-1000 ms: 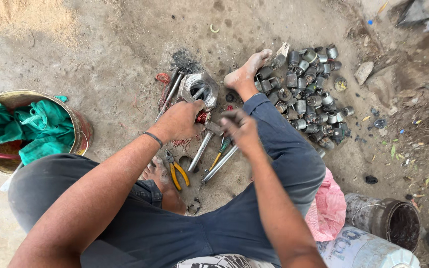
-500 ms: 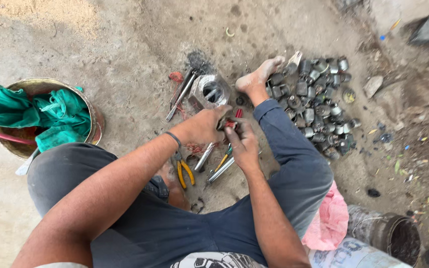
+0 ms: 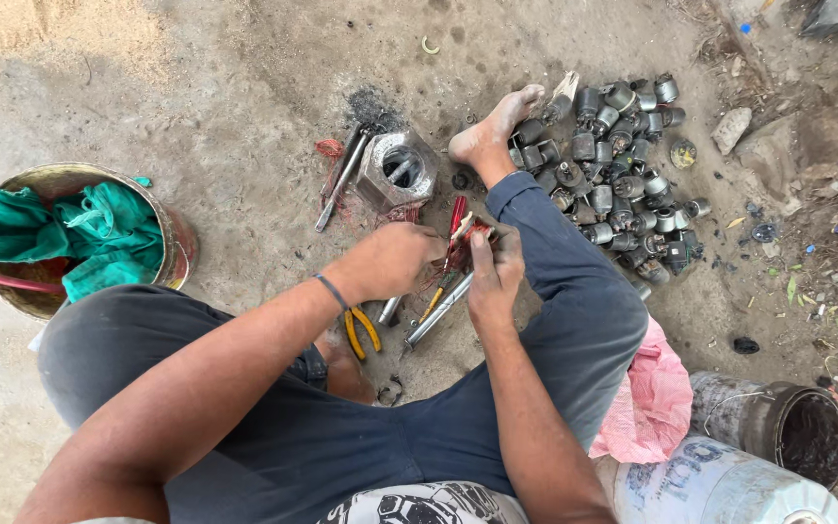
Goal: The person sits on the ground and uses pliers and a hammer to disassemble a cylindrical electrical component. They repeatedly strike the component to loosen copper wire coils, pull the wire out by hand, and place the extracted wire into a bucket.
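Observation:
I sit on the dirt ground with both hands together in front of my knees. My left hand (image 3: pixel 390 260), with a band on its wrist, is closed around a red-handled tool (image 3: pixel 457 215) whose handle sticks up between my hands. My right hand (image 3: pixel 497 267) pinches a small part (image 3: pixel 470 229) with reddish wire against the tool's tip. Just beyond my hands stands a grey hexagonal metal block (image 3: pixel 398 170) with a round hole. Below my hands lie yellow-handled pliers (image 3: pixel 361 330) and a metal rod (image 3: pixel 438 311).
A pile of several small grey metal cylinders (image 3: pixel 623 175) lies at the right, by my bare foot (image 3: pixel 492 131). A rusty bucket (image 3: pixel 175 238) holding green cloth (image 3: pixel 60 233) stands at the left. A pink bag (image 3: pixel 652 398), a dark can (image 3: pixel 797 427) and a white drum (image 3: pixel 720 485) are at the lower right.
Both hands have stayed together and drawn slightly back from the hexagonal block towards my body. The red handle now points up between them.

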Demonstrator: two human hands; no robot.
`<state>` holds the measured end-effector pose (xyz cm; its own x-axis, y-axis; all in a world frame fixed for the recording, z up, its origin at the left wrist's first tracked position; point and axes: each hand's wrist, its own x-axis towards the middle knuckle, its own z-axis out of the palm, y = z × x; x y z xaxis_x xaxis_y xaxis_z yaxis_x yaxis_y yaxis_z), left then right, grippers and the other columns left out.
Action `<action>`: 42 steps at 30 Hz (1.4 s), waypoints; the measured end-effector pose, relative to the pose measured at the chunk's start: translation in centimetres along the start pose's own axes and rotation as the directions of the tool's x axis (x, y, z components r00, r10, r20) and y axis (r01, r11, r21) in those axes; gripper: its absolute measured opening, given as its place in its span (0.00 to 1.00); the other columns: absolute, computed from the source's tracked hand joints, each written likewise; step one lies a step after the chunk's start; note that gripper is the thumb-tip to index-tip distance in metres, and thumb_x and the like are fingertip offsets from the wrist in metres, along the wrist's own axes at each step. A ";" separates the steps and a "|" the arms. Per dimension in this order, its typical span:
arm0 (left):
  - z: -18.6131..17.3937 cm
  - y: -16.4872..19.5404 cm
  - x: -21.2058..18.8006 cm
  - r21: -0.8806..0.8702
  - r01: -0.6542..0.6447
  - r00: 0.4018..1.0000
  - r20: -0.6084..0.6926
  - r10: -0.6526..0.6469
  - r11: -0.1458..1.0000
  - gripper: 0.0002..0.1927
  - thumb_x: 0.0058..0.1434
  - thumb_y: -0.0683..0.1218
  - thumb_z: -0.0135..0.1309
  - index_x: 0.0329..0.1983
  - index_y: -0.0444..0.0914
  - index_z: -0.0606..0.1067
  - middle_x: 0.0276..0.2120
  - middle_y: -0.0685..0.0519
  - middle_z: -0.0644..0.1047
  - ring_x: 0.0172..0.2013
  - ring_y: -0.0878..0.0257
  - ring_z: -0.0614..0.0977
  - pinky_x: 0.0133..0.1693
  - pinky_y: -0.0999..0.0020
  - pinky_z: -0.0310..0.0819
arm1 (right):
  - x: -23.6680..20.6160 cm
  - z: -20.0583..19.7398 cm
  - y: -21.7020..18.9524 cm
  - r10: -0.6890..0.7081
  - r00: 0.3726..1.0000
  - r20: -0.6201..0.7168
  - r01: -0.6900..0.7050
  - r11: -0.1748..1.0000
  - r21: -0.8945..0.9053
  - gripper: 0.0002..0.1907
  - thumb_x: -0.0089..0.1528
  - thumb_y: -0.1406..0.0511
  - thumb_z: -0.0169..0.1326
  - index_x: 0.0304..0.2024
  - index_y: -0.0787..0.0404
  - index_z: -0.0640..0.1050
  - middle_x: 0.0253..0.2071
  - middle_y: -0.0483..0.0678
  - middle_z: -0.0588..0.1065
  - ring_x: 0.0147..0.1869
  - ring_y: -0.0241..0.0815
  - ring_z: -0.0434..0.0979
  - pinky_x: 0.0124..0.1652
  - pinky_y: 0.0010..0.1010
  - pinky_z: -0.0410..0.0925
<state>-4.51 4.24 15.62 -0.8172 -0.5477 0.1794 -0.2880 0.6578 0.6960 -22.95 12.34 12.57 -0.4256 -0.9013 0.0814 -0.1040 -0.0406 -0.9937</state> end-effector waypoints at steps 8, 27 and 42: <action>-5.3 -5.5 0.3 -0.187 0.399 0.829 -0.345 -0.441 0.898 0.10 0.61 0.35 0.48 0.35 0.39 0.80 0.33 0.49 0.83 0.31 0.60 0.85 0.38 0.65 0.84 | 0.8 -1.9 -0.1 -0.055 0.913 0.404 0.055 0.998 0.012 0.18 0.66 0.68 0.61 0.57 0.67 0.74 0.50 0.49 0.75 0.52 0.35 0.76 0.51 0.30 0.71; -3.1 -2.7 -0.1 -0.072 0.136 0.966 -0.212 -0.149 0.988 0.32 0.48 0.34 0.49 0.61 0.35 0.74 0.52 0.37 0.78 0.52 0.42 0.78 0.56 0.52 0.71 | -0.3 0.6 1.1 0.082 0.854 0.514 -0.174 0.976 0.133 0.20 0.65 0.66 0.62 0.56 0.64 0.71 0.52 0.47 0.75 0.53 0.36 0.77 0.50 0.32 0.76; -3.6 -1.0 1.0 -0.282 0.231 0.972 0.029 -0.232 0.931 0.11 0.60 0.36 0.53 0.40 0.41 0.82 0.38 0.50 0.83 0.39 0.57 0.85 0.47 0.63 0.82 | 2.7 -0.8 1.6 0.340 0.923 0.178 -0.332 0.940 -0.077 0.15 0.62 0.66 0.58 0.48 0.67 0.74 0.39 0.49 0.81 0.35 0.37 0.81 0.36 0.31 0.77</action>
<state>-3.27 1.18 17.65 -0.7419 -0.6705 -0.0071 -0.3159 0.3402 0.8857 -25.00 10.17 11.30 -0.2684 -0.9227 -0.2766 -0.0261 0.2940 -0.9554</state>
